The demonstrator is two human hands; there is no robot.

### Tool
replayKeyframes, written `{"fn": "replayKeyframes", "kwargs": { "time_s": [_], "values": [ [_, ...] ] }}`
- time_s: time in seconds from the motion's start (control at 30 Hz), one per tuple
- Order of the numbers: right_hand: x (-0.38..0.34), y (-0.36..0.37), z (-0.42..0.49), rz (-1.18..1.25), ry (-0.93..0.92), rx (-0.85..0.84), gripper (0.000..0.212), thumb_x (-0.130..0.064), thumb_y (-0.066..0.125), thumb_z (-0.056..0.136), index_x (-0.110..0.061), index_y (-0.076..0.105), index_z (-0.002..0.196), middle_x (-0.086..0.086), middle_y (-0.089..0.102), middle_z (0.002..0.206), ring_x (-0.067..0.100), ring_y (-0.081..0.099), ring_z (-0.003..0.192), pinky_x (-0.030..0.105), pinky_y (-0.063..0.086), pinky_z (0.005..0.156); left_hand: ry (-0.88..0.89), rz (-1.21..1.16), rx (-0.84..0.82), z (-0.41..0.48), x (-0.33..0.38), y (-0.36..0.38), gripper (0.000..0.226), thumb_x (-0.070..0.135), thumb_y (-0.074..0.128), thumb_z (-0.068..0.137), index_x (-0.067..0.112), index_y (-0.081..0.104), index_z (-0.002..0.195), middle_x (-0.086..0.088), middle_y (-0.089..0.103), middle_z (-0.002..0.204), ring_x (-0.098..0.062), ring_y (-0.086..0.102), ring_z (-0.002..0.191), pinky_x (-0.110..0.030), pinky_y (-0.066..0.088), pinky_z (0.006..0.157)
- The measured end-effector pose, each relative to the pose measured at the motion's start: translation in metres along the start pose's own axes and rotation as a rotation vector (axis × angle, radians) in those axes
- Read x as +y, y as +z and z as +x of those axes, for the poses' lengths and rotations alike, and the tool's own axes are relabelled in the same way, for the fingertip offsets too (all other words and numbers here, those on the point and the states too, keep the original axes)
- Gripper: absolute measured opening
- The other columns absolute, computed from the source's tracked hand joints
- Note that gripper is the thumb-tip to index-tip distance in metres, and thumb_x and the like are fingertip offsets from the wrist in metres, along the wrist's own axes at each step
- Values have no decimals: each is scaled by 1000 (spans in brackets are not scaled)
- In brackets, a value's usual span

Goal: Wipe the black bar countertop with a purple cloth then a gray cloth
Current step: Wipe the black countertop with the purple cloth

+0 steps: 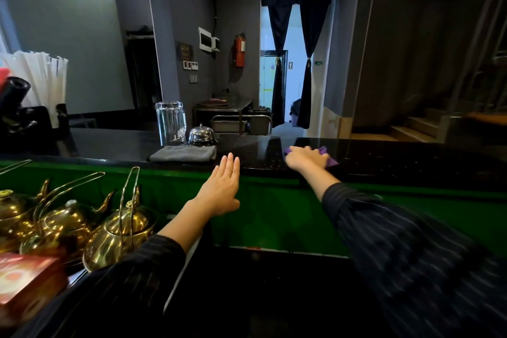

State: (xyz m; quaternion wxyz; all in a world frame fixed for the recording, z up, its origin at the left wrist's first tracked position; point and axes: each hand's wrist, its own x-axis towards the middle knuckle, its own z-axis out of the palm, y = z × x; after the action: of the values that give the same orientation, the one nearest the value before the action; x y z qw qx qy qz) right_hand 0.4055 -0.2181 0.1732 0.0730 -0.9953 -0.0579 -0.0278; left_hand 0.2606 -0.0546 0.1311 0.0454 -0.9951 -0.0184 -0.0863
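Note:
The black speckled bar countertop [260, 152] runs across the middle of the view. My right hand [306, 158] lies flat on a purple cloth [329, 160], pressing it onto the counter right of centre. A folded gray cloth [182, 153] lies on the counter to the left, just in front of a bell. My left hand [223, 186] is open with fingers together and holds nothing. It hovers at the counter's near edge, just right of the gray cloth, with its fingertips over the edge.
A chrome service bell [201, 135] and an upturned clear glass [170, 122] stand behind the gray cloth. Three brass teapots [115, 230] and a red box [27, 280] sit on the lower shelf at left. A green panel [274, 208] faces me below the counter. White straws [41, 77] stand at far left.

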Motion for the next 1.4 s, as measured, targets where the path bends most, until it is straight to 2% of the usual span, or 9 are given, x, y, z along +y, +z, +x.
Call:
{"fn": "replayKeyframes", "kwargs": {
  "time_s": [0.13, 0.3, 0.47, 0.77, 0.9, 0.97, 1.03, 1.2, 1.4],
  "values": [
    [-55, 8, -28, 75, -362, -3, 47, -36, 28, 99, -43, 34, 146, 3, 37, 153, 30, 35, 140, 54, 23, 110, -36, -39, 19, 2, 3, -1, 96, 14, 53, 83, 0, -18, 146, -21, -20, 155, -33, -16, 145, -42, 1, 120],
    [-55, 16, -62, 128, -695, 56, 43, -35, 25, 102, -31, 45, 140, -2, 54, 134, 24, 49, 127, 52, 33, 100, -132, -218, 227, -4, 26, 12, 106, 8, 59, 77, 1, -23, 144, -17, -20, 156, -28, -16, 145, -39, -2, 120],
    [37, 6, -57, 155, -568, 141, 41, -39, 27, 102, -43, 42, 141, -9, 51, 140, 19, 46, 130, 48, 32, 102, -23, -172, 273, 10, 75, 12, 103, 10, 53, 71, 5, -15, 148, -13, -14, 159, -26, -12, 147, -41, -2, 119],
    [262, -19, -40, 159, -50, 320, 43, -37, 26, 102, -39, 48, 138, -9, 51, 143, 20, 48, 129, 44, 29, 106, 129, -49, 109, 47, 177, -7, 93, 33, 58, 81, 25, -2, 152, -19, 8, 158, -39, 2, 146, -52, 2, 117],
    [303, -19, -35, 128, 155, 431, 37, -32, 35, 98, -32, 60, 125, -1, 61, 129, 25, 53, 122, 43, 30, 105, 107, -49, 44, 55, 196, -14, 91, 36, 58, 82, 28, 0, 152, -17, 7, 158, -39, 3, 145, -57, 1, 115],
    [283, -14, -36, 77, 147, 474, 32, -30, 39, 95, -28, 64, 114, 1, 66, 118, 27, 57, 114, 40, 34, 98, 116, -79, 25, 61, 204, -18, 89, 35, 58, 83, 29, 3, 152, -12, 9, 159, -37, 5, 146, -58, 2, 115],
    [249, -5, -41, 72, -7, 504, 32, -30, 39, 95, -28, 64, 116, -1, 66, 116, 27, 57, 112, 39, 36, 93, 125, -97, 7, 69, 218, -23, 84, 35, 57, 84, 29, 7, 152, -9, 12, 159, -35, 8, 146, -59, 4, 114],
    [218, 13, -54, 157, -321, 485, 37, -34, 31, 101, -29, 58, 126, -5, 60, 125, 20, 51, 121, 43, 31, 103, 120, -200, 42, 90, 265, -37, 50, 31, 54, 85, 7, 45, 128, -12, 46, 133, -30, 38, 130, -61, 18, 112],
    [345, -6, -34, 129, -178, 492, 40, -30, 28, 101, -32, 60, 124, -8, 60, 124, 16, 52, 120, 39, 31, 98, 127, -191, -80, 109, 292, -36, 66, 53, 35, 95, 27, 13, 151, -2, 11, 160, -23, 6, 148, -61, 0, 113]
  ]
}}
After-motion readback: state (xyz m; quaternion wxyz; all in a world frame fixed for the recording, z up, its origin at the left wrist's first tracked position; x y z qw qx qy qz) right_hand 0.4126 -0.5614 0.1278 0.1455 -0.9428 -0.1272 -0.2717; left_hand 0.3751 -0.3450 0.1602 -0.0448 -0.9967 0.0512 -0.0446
